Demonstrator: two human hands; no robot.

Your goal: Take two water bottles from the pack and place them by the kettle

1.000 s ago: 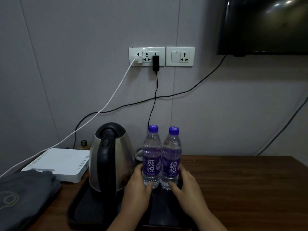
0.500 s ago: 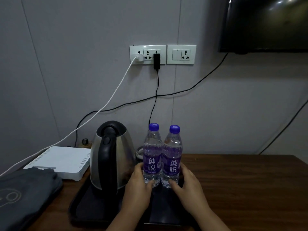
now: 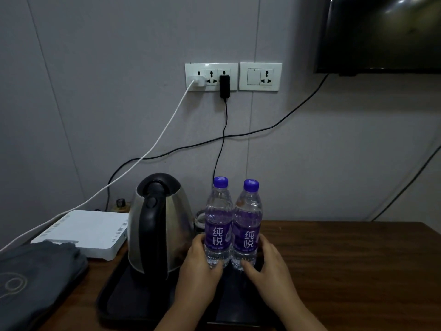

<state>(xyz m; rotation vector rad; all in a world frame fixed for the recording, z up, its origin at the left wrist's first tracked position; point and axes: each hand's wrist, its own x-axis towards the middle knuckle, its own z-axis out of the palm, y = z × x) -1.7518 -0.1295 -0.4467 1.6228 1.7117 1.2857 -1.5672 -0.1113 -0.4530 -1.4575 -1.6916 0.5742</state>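
Observation:
Two clear water bottles with purple caps and purple labels stand upright and touching on a black tray (image 3: 124,297), just right of a steel kettle (image 3: 158,223) with a black handle. My left hand (image 3: 199,268) wraps the lower part of the left bottle (image 3: 218,223). My right hand (image 3: 267,266) wraps the lower part of the right bottle (image 3: 248,225). The pack is not in view.
The tray sits on a dark wooden table (image 3: 346,271). A white router box (image 3: 83,232) and folded grey cloth (image 3: 35,278) lie to the left. Cables (image 3: 224,139) hang from wall sockets (image 3: 211,76) behind. A glass (image 3: 199,217) stands behind the bottles. A dark TV (image 3: 381,32) hangs top right.
Both hands stay on the bottles beside the kettle. The bottles and hands hold almost the same place; only the view has shifted slightly.

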